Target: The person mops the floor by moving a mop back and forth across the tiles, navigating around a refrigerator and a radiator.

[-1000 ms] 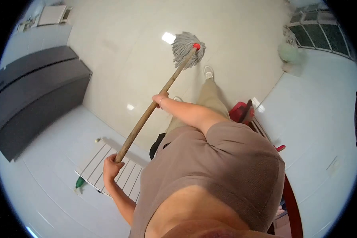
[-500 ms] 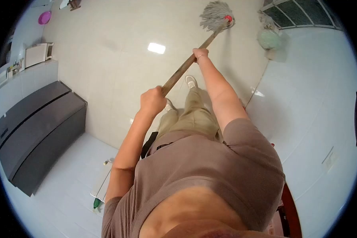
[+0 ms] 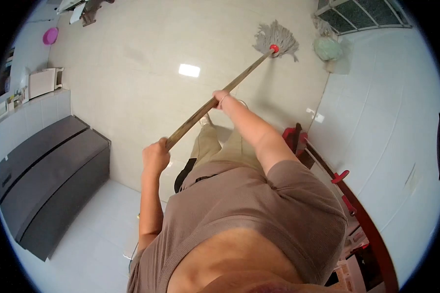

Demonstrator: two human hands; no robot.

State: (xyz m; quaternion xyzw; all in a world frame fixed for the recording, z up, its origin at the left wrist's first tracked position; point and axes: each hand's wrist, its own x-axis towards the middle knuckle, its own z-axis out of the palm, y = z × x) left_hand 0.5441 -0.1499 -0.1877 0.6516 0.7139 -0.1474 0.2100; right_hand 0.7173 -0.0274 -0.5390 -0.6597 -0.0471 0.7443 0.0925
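A mop with a wooden handle (image 3: 190,122) slants across the view from lower left to upper right. Its grey string head (image 3: 277,38), with a red socket, lies spread on the pale tiled floor (image 3: 146,83). My left hand (image 3: 156,156) is closed round the upper end of the handle. Farther down the handle, my right hand (image 3: 221,99) is wrapped round the wood, with a thin bracelet at the wrist. Both hands are clear of the mop head.
A dark grey cabinet-like unit (image 3: 58,171) stands at the left. A green bag (image 3: 327,49) lies by the right wall, near a barred window (image 3: 362,17). Red-framed furniture (image 3: 376,229) is at the lower right, a pink basin (image 3: 50,35) at the upper left.
Both hands and the mop handle have moved back toward my body and to the left. The mop head has shifted nearer, its strings now fanned away from me. More red-framed furniture shows at the right.
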